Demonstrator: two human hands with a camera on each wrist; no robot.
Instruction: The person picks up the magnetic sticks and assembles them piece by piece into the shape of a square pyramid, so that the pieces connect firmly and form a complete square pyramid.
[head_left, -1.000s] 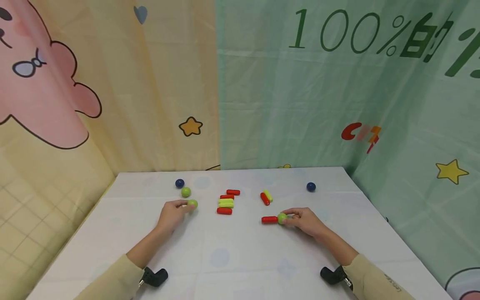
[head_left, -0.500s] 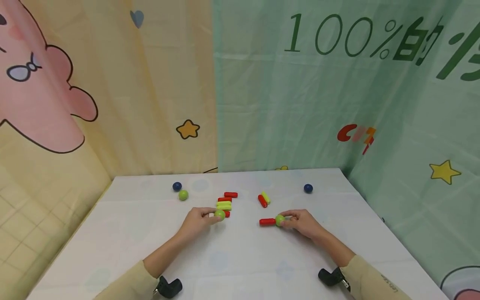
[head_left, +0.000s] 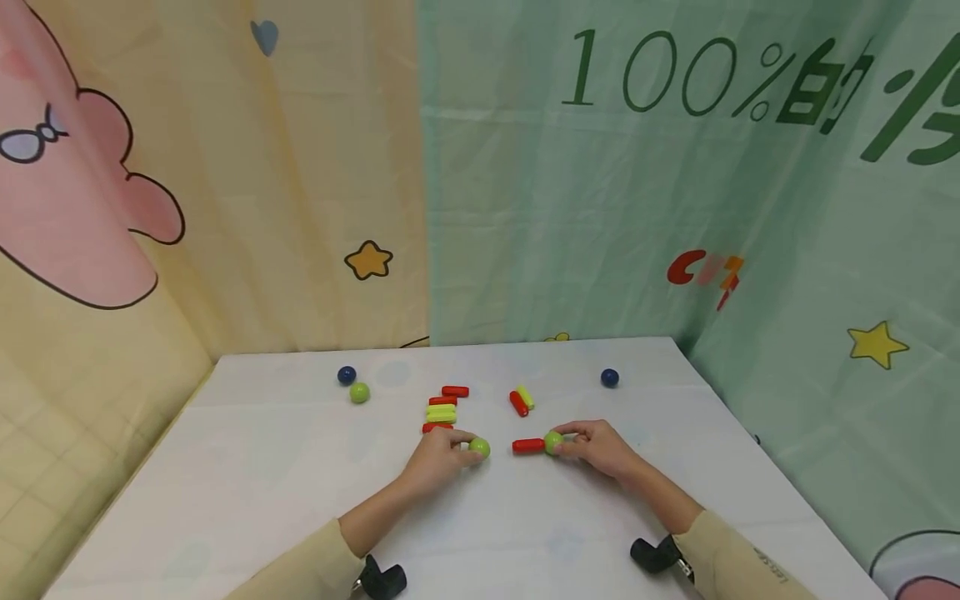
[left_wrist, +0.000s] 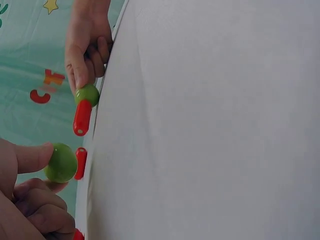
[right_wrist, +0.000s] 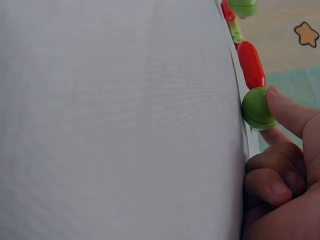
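My left hand (head_left: 437, 460) pinches a green ball (left_wrist: 61, 163) between thumb and finger, and in the head view it is just in front of the stacked rods. My right hand (head_left: 600, 448) pinches another green ball (right_wrist: 258, 108); a red rod (head_left: 528, 447) extends from that ball toward the left, touching it. In the head view a gap separates the left hand's ball from the free end of this red rod. Whether the left ball touches the table cannot be told.
Behind my left hand lie red rods (head_left: 455, 391) and yellow-green rods (head_left: 442, 413) in a row. A red rod (head_left: 518, 403) and a yellow-green rod (head_left: 526, 397) lie side by side farther right. Blue balls (head_left: 347, 375) and a green ball (head_left: 360, 392) sit toward the back of the white table (head_left: 300, 483).
My left hand has carried its green ball rightward from near the other balls at left, past the row of rods, to near the red rod. My right hand has stayed about in place.
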